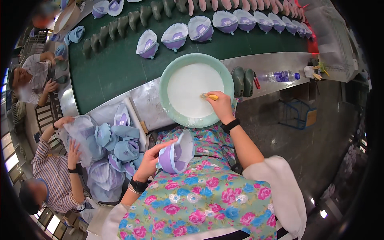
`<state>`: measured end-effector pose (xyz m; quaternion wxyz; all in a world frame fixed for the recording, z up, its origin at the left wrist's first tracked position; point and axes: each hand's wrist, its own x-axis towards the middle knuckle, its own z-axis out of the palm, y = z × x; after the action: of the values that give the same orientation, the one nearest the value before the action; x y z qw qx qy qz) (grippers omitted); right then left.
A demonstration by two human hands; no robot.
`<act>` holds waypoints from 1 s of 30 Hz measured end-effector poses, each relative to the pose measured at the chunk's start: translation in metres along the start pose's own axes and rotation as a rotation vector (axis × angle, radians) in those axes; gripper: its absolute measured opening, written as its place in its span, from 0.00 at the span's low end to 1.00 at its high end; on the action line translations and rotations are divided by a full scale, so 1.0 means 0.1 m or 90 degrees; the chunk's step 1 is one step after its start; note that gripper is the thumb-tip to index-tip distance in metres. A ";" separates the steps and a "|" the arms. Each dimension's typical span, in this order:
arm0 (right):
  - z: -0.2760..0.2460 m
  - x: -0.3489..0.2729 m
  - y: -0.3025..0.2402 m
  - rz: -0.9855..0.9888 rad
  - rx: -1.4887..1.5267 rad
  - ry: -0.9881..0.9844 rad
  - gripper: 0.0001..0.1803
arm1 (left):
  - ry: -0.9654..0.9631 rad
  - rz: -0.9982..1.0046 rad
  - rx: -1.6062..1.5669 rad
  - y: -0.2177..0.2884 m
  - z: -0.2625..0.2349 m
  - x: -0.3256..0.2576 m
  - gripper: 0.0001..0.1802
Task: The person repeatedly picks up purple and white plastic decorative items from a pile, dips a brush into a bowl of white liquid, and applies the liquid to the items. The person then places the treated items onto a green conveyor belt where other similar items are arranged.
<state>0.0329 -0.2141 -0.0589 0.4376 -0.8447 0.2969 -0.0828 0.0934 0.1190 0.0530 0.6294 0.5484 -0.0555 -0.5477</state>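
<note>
Bright, even light — edges bent, dark.

Floral apron, white sleeves, dark wristbands.
Apron point(204, 200) pale green with pink, blue and white flowers, covering lap and torso. White short sleeve point(280, 180) on right arm, loose and wide; white sleeve edge point(114, 224) on left, mostly out of view. Black watch-like band point(231, 125) at wrist of right hand point(221, 106). Black band point(139, 185) plus thin light bracelet at wrist of left hand point(152, 160). Forearms bare. Dark stripe at bottom hem.
</note>
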 end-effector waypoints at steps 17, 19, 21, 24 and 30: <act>-0.63 0.01 -0.83 0.002 0.277 -0.072 0.10 | 0.032 0.033 -0.324 -0.24 -0.28 0.94 0.31; -0.77 -0.02 -1.13 -0.042 0.379 -0.149 0.10 | 0.009 0.019 -0.319 -0.21 -0.20 1.04 0.33; -0.86 -0.04 -1.29 -0.041 0.366 -0.166 0.10 | -0.018 0.048 -0.249 -0.12 -0.09 1.08 0.35; -0.86 -0.05 -1.17 -0.058 0.332 -0.082 0.10 | -0.029 0.061 -0.235 0.03 0.00 1.08 0.40; -0.87 -0.26 -1.08 0.033 0.163 0.058 0.10 | -0.007 0.158 -0.227 0.17 -0.02 1.06 0.38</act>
<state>0.0235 -0.2121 0.0815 0.5301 -0.7694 0.3249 -0.1468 0.1467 0.0370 0.0086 0.7787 0.4147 -0.0281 -0.4700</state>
